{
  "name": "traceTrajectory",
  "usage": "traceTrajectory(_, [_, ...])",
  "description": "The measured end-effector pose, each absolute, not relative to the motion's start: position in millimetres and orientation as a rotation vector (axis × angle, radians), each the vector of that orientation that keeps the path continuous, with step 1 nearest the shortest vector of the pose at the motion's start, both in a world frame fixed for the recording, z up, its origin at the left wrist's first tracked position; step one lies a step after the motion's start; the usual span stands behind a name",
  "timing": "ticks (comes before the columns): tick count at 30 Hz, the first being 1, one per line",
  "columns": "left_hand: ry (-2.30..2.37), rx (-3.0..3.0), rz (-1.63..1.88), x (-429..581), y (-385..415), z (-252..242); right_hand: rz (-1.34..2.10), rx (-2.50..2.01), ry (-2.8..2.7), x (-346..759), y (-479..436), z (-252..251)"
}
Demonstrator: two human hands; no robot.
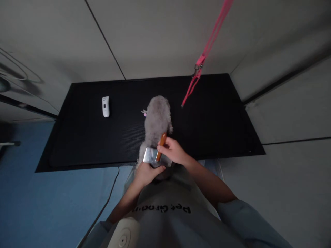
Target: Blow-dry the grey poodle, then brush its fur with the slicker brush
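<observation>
A grey curly-haired dog [157, 115] is on the black grooming table, its near end close to my body. My right hand [172, 150] is closed around the wooden handle of a slicker brush [150, 155]. The brush's wide metal head lies over the dog's near end. Just below the head, my left hand [147, 174] holds the dog's near end, its thumb stretched to the right. The fur hides some of its fingers. A small metal clasp with a pinkish piece [144, 113] shows at the dog's left side.
A white hair clipper [106, 106] lies on the left of the black grooming table [212, 120]. A pink grooming loop [200, 65] hangs over the table's back right. A white rounded device [124, 232] is near my body. A cable [110, 198] runs below the table's front edge.
</observation>
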State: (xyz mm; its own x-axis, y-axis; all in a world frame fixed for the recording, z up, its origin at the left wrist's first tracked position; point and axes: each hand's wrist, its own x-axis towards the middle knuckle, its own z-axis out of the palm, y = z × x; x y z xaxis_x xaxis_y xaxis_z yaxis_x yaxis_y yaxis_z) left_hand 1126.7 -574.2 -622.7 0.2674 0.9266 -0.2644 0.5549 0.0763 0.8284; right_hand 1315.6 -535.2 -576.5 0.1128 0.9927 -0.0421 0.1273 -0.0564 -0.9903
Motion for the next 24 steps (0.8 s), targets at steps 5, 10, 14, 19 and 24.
traceTrajectory(5, [1.458, 1.576, 0.469, 1138, -588, -640, 0.825, -1.533, -1.016, 1321, -562, -578])
traceTrajectory(10, [1.226, 1.605, 0.517, 1149, -586, -648, 0.965, -1.531, -1.069, 1330, -593, -576])
traceTrajectory(14, [1.118, 1.64, 0.544, 1157, -569, -651, 0.687, -1.613, -0.95, 1342, -609, -571])
traceTrajectory(19, [0.992, 1.634, 0.524, 1161, -549, -659, 0.763, -1.636, -0.982, 1354, -617, -576])
traceTrajectory(24, [0.853, 1.583, 0.525, 1153, -542, -659, 0.748, -1.554, -1.016, 1352, -625, -585])
